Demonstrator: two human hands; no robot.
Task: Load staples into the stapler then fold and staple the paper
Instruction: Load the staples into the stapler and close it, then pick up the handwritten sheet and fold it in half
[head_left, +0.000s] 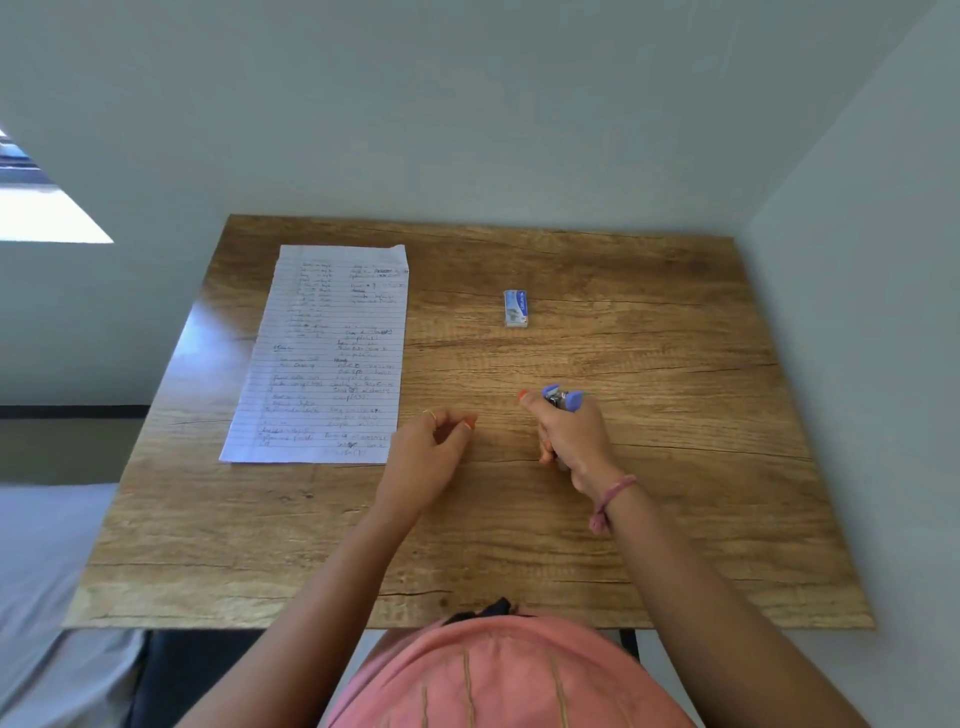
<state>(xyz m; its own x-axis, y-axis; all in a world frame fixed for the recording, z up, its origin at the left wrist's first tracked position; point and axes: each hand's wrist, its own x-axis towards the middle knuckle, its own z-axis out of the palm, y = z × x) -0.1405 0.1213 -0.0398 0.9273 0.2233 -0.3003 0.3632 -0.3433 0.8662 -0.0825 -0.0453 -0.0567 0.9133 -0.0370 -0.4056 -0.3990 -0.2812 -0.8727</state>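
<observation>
1. Pale grey-green walls are closing in behind and to the right of the wooden table (675, 519), and I am seeing a bright window patch (47, 213) glaring at the far left.
2. I am looking down at a brown, grainy tabletop; a lined, handwritten sheet of paper (322, 353) is lying flat on its left half.
3. I am spotting a small staple box (516, 308) sitting alone toward the far side, well apart from the paper.
4. My right hand (571, 436) is wrapping its fingers tight around a blue stapler (563, 399), whose tip is poking out past the thumb.
5. My left hand (426, 447) is hovering just beside the paper's near corner, fingers loosely curled and holding nothing.
6. I am seeing a pink cord (613, 499) circling the right wrist.
</observation>
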